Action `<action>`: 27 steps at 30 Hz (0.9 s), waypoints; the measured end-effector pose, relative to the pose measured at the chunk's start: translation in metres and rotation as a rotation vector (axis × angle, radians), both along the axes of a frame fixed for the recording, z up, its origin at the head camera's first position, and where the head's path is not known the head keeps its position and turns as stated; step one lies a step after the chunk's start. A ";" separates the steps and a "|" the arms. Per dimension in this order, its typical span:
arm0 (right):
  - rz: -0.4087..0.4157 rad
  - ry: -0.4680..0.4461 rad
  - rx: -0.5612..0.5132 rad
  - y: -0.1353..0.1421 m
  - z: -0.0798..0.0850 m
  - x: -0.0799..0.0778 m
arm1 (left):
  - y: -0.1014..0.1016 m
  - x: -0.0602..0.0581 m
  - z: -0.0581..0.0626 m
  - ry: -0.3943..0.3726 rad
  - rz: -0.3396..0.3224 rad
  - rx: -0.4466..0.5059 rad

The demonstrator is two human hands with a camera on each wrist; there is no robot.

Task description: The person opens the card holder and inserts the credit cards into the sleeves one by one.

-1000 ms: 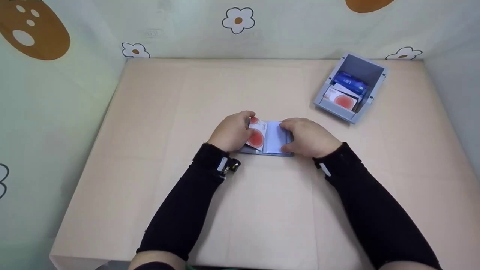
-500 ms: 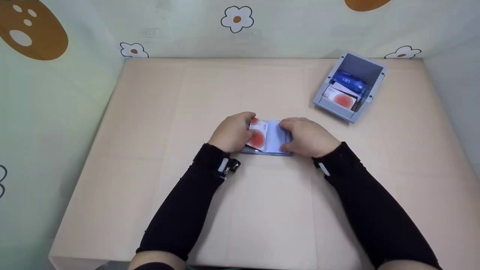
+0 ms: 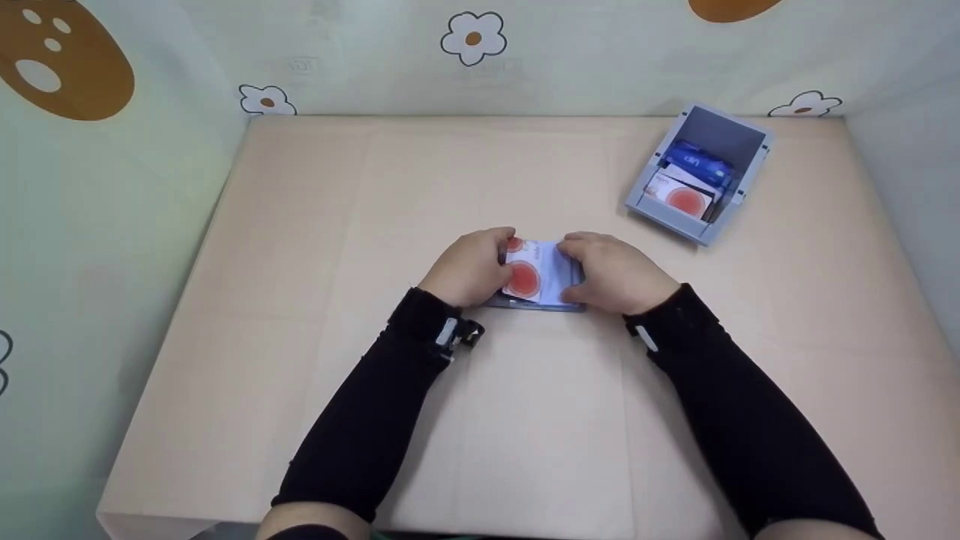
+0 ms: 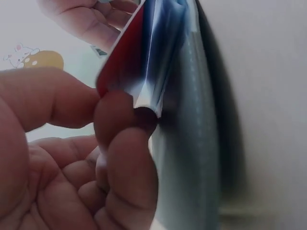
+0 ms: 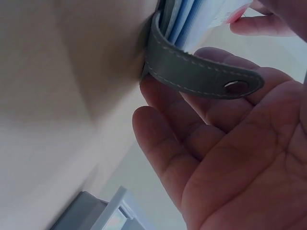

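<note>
An open card holder (image 3: pixel 561 268) lies on the table in front of me, with pale clear sleeves and a grey stitched cover (image 4: pixel 184 158). My left hand (image 3: pixel 466 268) pinches a white card (image 3: pixel 525 279) with red circles at its left edge. The card's right side reaches over or into the sleeve; which, I cannot tell. At the holder's right edge, my right hand (image 3: pixel 621 274) grips it between thumb and fingers. In the right wrist view a grey strap (image 5: pixel 201 76) with a snap sticks out past the sleeves, in front of the palm.
At the back right of the table stands a grey bin (image 3: pixel 667 219). It holds a white card with a red circle (image 3: pixel 685 201) and a blue card or packet (image 3: pixel 699 162) marked VIP. A patterned wall (image 3: pixel 375 60) rises behind the table.
My left hand has shifted slightly right with the card, which now covers more of the pale sleeve. The right hand has stayed nearly still on the holder.
</note>
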State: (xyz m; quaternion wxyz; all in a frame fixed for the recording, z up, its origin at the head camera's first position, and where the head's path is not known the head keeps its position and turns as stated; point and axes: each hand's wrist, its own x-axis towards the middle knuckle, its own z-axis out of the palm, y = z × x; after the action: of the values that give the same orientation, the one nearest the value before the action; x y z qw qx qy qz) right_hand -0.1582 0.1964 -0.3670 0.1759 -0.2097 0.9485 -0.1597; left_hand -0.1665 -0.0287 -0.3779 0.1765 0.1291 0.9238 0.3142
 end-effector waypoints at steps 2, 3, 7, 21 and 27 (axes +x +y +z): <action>-0.003 -0.002 0.002 0.000 -0.001 0.000 | 0.001 0.000 -0.001 0.004 0.005 0.005; -0.004 -0.003 0.002 0.000 -0.001 0.000 | 0.001 0.000 -0.002 0.004 0.009 0.007; 0.002 0.002 -0.003 0.001 -0.002 0.000 | 0.002 0.000 -0.004 -0.001 0.029 0.009; 0.035 0.046 -0.011 0.002 -0.002 0.001 | 0.002 0.000 -0.005 0.008 0.087 0.032; 0.031 0.040 -0.014 0.002 -0.003 0.000 | 0.003 0.001 -0.005 -0.002 0.069 0.042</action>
State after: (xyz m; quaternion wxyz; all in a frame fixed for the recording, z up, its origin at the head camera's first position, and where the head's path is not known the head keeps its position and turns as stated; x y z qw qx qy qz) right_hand -0.1577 0.1986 -0.3695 0.1578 -0.2287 0.9473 -0.1595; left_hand -0.1659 -0.0253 -0.3824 0.1636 0.1005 0.9207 0.3397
